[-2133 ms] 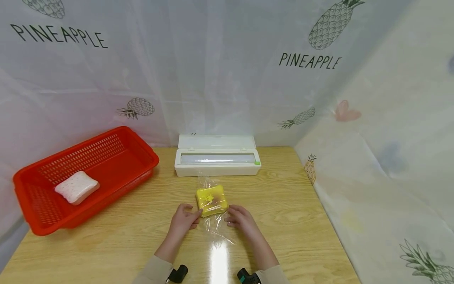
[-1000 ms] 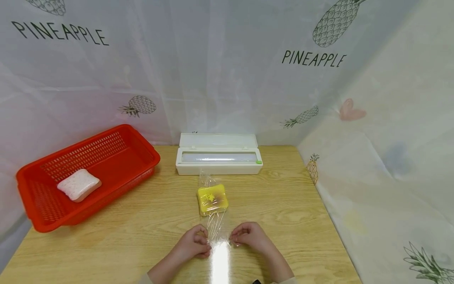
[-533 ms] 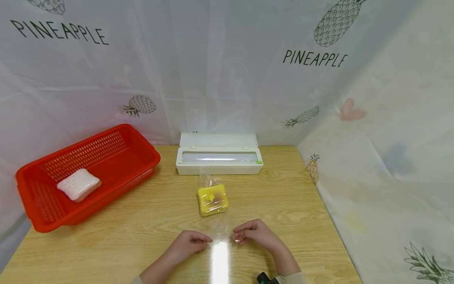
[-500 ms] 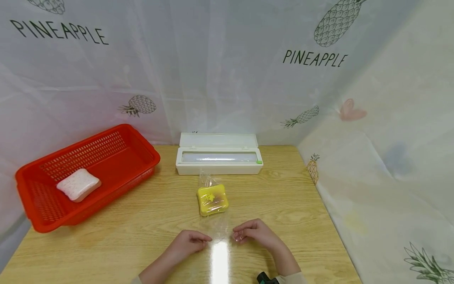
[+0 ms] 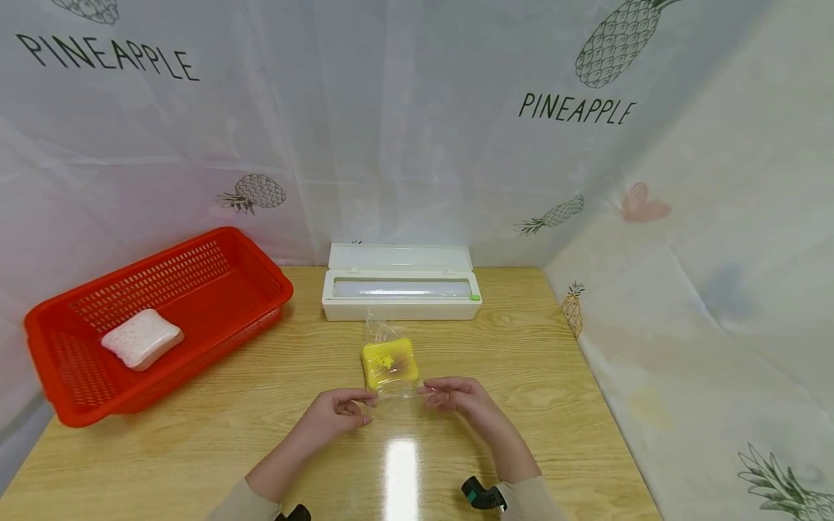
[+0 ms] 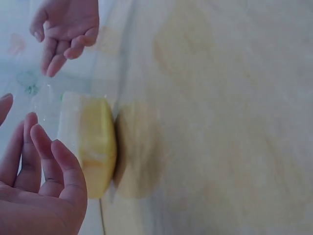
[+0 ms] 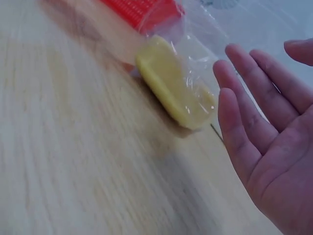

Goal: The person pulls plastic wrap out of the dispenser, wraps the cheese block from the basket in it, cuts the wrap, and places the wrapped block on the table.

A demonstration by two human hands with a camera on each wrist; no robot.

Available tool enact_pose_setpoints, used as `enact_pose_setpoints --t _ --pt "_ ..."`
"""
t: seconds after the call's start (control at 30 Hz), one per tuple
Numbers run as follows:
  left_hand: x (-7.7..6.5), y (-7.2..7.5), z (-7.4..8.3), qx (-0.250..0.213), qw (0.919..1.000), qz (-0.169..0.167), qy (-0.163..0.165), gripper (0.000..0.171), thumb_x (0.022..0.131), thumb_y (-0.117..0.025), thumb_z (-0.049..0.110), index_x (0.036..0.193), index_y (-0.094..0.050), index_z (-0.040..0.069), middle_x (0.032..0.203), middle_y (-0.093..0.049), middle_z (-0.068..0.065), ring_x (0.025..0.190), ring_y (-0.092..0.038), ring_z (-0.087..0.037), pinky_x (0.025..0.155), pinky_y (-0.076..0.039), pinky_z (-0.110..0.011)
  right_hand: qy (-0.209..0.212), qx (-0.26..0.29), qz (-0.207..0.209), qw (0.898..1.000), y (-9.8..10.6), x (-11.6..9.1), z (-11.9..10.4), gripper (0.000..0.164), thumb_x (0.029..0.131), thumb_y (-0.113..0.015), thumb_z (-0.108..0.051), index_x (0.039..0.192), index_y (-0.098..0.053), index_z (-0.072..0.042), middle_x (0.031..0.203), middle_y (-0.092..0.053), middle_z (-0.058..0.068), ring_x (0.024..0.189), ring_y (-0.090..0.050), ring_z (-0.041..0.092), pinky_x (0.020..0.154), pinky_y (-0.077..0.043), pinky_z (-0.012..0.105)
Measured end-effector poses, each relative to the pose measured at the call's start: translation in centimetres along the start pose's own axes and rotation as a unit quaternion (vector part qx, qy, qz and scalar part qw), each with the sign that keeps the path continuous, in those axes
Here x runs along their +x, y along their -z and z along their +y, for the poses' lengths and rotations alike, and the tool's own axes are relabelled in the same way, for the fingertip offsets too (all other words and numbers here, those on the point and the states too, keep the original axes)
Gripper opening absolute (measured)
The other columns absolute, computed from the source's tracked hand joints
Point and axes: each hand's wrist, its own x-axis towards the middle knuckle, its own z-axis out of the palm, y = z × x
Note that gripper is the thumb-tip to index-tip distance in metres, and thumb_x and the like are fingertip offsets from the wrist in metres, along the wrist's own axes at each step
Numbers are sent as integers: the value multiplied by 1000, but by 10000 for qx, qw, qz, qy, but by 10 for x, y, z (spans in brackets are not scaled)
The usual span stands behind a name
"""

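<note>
A yellow rounded-square block with a star-like mark and a brownish patch lies mid-table. Clear plastic wrap covers it and sticks out past its far side; more film crinkles along its near edge. My left hand is at the block's near left corner, fingertips by the film. At the near right corner is my right hand, its fingers extended. In the right wrist view, thumb and fingers of the right hand stand apart. The left hand shows loosely bent fingers, thumb apart, beside the block.
Behind the block stands a white wrap dispenser, lid raised, a film roll inside. A red basket at the left holds a white wrapped block. Pineapple-printed curtains close off the back and right of the wooden table.
Both hands gripped the film's near end, drew it toward me, then moved forward to the block. The film that lay stretched on the near side is now folded up against the block.
</note>
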Motion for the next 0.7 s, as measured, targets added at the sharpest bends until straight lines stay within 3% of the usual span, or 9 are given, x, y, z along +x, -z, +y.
enact_pose_setpoints --t 0.27,0.47,0.7 --pt "23 8 4 66 9979 641 -62 34 86 -72 2 119 -66 -2 113 -67 -18 80 -58 -15 62 -48 -25 -47 218 340 9992 -2 28 -2 42 95 -44 0 135 -47 12 131 -55 26 102 -60 30 87 -44 46" --pt "39 8 1 -341 9918 1216 183 35 84 -74 2 119 -68 4 114 -67 -13 77 -51 -16 63 -44 -27 -406 324 778 9956 -3 53 1 40 97 -44 -2 135 -52 7 131 -57 23 95 -56 32 83 -43 40" --pt "53 10 -5 -488 9852 1609 327 36 84 -76 8 119 -70 7 116 -67 -8 78 -47 -16 63 -40 -26 -373 380 1002 9935 -2 67 6 42 94 -47 -2 135 -53 4 126 -63 16 81 -57 21 67 -39 29"
